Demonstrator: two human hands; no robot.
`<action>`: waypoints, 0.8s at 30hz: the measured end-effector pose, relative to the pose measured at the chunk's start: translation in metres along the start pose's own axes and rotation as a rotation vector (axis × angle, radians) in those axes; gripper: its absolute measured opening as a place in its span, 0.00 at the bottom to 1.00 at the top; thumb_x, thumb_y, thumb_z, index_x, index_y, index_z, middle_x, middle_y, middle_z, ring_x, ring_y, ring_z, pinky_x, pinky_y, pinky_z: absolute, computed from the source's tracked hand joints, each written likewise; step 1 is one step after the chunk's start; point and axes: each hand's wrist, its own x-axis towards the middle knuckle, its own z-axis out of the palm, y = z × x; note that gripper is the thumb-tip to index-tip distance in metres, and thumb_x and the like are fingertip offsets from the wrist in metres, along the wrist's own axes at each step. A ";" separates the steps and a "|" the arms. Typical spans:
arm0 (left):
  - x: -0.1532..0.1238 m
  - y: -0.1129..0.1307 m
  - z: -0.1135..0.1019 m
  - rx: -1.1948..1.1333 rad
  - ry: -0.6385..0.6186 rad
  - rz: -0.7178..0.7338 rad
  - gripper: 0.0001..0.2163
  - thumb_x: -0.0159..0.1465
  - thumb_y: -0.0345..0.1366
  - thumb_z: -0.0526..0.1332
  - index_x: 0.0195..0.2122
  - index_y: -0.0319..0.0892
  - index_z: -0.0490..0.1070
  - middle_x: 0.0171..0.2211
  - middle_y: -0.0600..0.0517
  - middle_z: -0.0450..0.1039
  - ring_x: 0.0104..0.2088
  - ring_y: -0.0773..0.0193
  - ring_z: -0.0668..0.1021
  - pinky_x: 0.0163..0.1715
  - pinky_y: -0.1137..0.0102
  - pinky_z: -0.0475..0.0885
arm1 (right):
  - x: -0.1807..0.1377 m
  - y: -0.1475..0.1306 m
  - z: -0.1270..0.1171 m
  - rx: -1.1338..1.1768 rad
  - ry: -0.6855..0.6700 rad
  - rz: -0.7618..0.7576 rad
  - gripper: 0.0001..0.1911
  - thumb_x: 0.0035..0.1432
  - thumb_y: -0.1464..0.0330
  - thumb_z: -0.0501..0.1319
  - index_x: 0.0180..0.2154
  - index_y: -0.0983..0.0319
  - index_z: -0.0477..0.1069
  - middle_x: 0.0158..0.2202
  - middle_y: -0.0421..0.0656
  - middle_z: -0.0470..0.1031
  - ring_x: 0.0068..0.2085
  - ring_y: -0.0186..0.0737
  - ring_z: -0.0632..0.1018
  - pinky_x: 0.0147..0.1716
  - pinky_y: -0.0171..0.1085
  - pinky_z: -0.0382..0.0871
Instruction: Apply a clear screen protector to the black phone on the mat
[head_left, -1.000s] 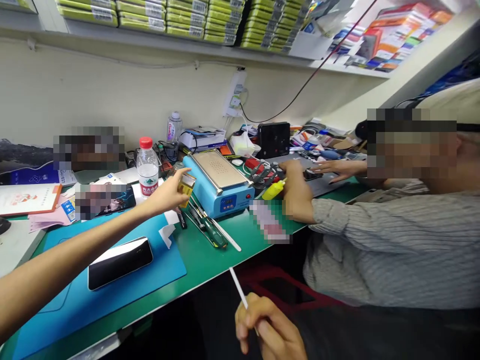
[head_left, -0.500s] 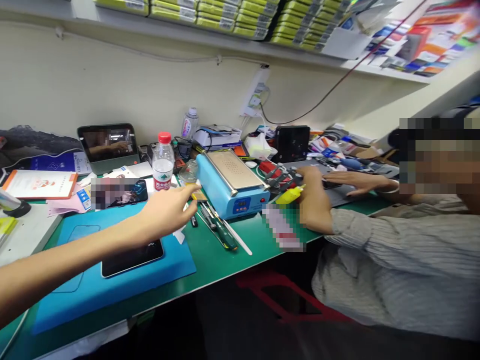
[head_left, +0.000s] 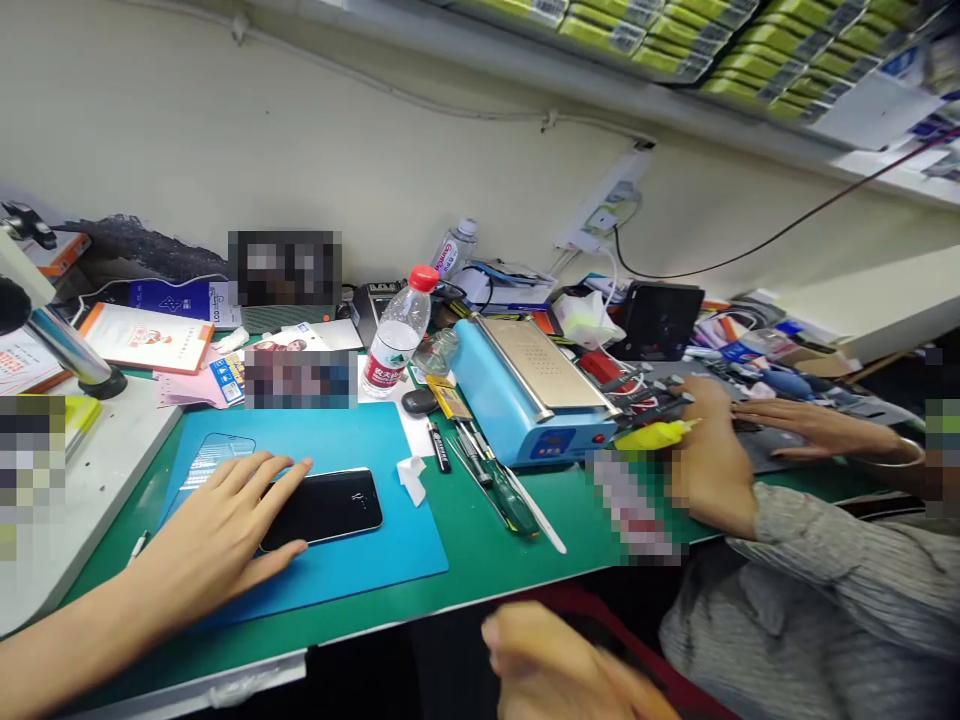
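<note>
My left hand lies spread over the left end of a smartphone, its thumb and fingers reaching onto the dark screen. The phone rests face up on a blue work mat. Beside my fingers, the outline of a screen protector shows on the mat. At the bottom, in front of the table edge, my right hand is partly cut off and smeared by motion. Its fingers look bent, and nothing can be made out in them.
A water bottle with a red cap stands behind the mat. Right of the mat lie a green-handled screwdriver, tweezers and a white stick, near a blue heating plate machine. A co-worker's hands work farther right.
My left hand has moved down and left from near the bottle to the phone, its fingers spreading. My right hand has come into view at the bottom. The view has turned left.
</note>
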 end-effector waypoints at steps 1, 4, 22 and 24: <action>-0.002 -0.002 0.003 0.012 -0.017 -0.014 0.34 0.74 0.56 0.60 0.73 0.38 0.65 0.61 0.36 0.77 0.59 0.35 0.78 0.59 0.45 0.72 | 0.012 0.004 0.013 -0.022 0.034 0.033 0.22 0.76 0.64 0.52 0.66 0.49 0.71 0.35 0.43 0.84 0.30 0.50 0.84 0.28 0.49 0.81; -0.006 -0.010 0.009 0.016 -0.059 -0.022 0.38 0.72 0.61 0.60 0.73 0.38 0.65 0.59 0.34 0.77 0.58 0.34 0.78 0.60 0.45 0.70 | 0.045 0.019 0.054 -0.171 -0.063 0.109 0.16 0.75 0.64 0.59 0.59 0.56 0.76 0.50 0.49 0.83 0.48 0.50 0.85 0.46 0.49 0.83; -0.013 -0.016 0.019 0.123 0.084 0.112 0.30 0.79 0.57 0.51 0.68 0.37 0.69 0.57 0.41 0.79 0.58 0.46 0.77 0.61 0.54 0.64 | 0.027 -0.006 0.089 -0.331 -0.481 -0.294 0.33 0.79 0.63 0.53 0.78 0.66 0.49 0.74 0.51 0.65 0.75 0.52 0.66 0.70 0.55 0.69; -0.013 -0.015 0.020 0.127 0.071 0.119 0.29 0.79 0.56 0.50 0.68 0.37 0.68 0.58 0.41 0.79 0.59 0.46 0.76 0.61 0.54 0.63 | 0.033 -0.003 0.097 -0.327 -0.496 -0.291 0.36 0.79 0.63 0.52 0.79 0.65 0.41 0.75 0.51 0.64 0.76 0.52 0.65 0.71 0.57 0.68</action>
